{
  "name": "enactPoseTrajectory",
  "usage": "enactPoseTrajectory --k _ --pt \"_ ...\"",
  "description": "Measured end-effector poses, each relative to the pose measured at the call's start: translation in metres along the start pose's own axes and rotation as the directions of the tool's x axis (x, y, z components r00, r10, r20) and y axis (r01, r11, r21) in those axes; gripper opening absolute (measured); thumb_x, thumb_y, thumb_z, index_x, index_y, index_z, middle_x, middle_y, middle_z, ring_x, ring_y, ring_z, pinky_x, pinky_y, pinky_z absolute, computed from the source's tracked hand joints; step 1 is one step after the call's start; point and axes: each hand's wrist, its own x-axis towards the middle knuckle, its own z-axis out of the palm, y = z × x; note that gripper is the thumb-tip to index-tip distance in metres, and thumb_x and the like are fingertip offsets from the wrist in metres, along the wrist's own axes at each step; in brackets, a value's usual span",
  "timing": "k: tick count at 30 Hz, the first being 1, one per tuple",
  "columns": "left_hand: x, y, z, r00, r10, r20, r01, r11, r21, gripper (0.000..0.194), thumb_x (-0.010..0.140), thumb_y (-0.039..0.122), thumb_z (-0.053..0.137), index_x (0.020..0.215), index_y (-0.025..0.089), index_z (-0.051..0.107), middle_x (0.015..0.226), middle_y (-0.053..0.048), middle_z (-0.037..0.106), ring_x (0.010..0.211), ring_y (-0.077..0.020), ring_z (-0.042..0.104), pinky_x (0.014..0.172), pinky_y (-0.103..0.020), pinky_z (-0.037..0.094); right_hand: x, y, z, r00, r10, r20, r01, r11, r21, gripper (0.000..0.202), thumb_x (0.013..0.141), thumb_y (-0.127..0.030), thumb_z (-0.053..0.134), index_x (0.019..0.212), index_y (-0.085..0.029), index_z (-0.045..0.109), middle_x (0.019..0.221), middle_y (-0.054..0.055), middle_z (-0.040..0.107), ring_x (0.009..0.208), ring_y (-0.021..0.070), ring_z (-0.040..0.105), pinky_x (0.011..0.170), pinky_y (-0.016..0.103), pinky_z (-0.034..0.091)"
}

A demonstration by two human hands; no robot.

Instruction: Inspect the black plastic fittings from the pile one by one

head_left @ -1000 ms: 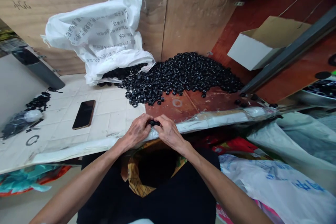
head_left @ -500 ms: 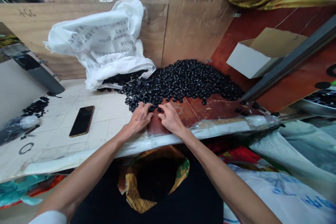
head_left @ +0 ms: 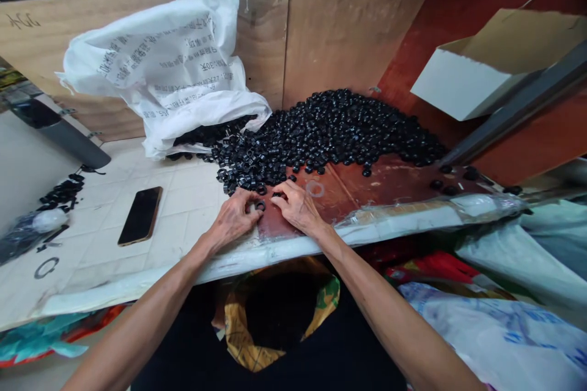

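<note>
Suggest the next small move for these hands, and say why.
Perhaps bring both parts together: the left hand appears to pinch a small black ring, the right hand a small black piece, with only a narrow gap between them.

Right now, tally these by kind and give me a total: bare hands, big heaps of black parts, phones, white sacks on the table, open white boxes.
Bare hands: 2 (left hand, right hand)
Big heap of black parts: 1
Phone: 1
White sack on the table: 1
Open white box: 1
Total: 6
</note>
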Motion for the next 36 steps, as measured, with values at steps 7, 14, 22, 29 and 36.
enactPoseTrajectory --k 7,14,22,29,36 --pt "0.000 -0.002 0.012 0.999 -0.044 -0.010 0.043 0.994 -0.099 0.025 0.087 0.024 0.067 0.112 0.020 0.069 0.089 -0.001 0.072 0.078 -0.0183 0.064 0.079 -0.033 0.052 0.001 0.002 0.003 0.993 -0.099 0.058 0.082 0.967 0.243 0.023 0.088 -0.011 0.061 0.103 -0.020 0.075 0.110 0.008 0.072 0.104 0.0215 0.067 0.097 0.035 0.051" --pt "-0.001 0.003 0.008 0.978 -0.197 0.074 0.195 0.710 -0.677 0.039 0.081 0.032 0.076 0.115 0.015 0.067 0.088 -0.003 0.074 0.081 -0.0168 0.070 0.083 -0.033 0.056 -0.001 0.000 0.006 0.987 0.117 0.112 -0.153 0.894 0.422 0.025 0.083 -0.025 0.072 0.108 -0.018 0.072 0.097 0.003 0.074 0.082 0.0173 0.068 0.078 0.030 0.054" --pt "-0.003 0.005 0.004 0.979 -0.154 0.135 0.199 0.562 -0.803 0.036 0.081 0.031 0.081 0.112 0.017 0.068 0.083 0.000 0.073 0.075 -0.0124 0.067 0.078 -0.028 0.052 0.000 -0.010 -0.003 0.996 0.023 0.089 -0.064 0.866 0.495 0.028 0.084 -0.023 0.069 0.111 -0.020 0.076 0.112 0.008 0.073 0.099 0.0203 0.069 0.088 0.034 0.055" --pt "-0.001 0.008 0.003 0.977 -0.187 0.101 0.193 0.580 -0.791 0.037 0.075 0.031 0.086 0.107 0.017 0.071 0.088 0.000 0.073 0.076 -0.0125 0.065 0.078 -0.027 0.051 0.001 0.000 0.003 1.000 -0.013 0.007 0.008 0.859 0.512 0.018 0.083 -0.024 0.074 0.100 -0.021 0.078 0.102 0.006 0.072 0.092 0.0198 0.070 0.079 0.031 0.057" --pt "0.000 0.009 0.005 0.979 -0.188 0.078 0.177 0.594 -0.785 0.037 0.072 0.030 0.087 0.103 0.017 0.073 0.088 -0.001 0.074 0.077 -0.0132 0.065 0.078 -0.028 0.053 0.000 0.001 0.010 0.997 0.080 0.011 -0.071 0.808 0.585 0.027 0.079 -0.030 0.081 0.104 -0.022 0.074 0.095 0.004 0.076 0.083 0.0195 0.072 0.078 0.032 0.059"
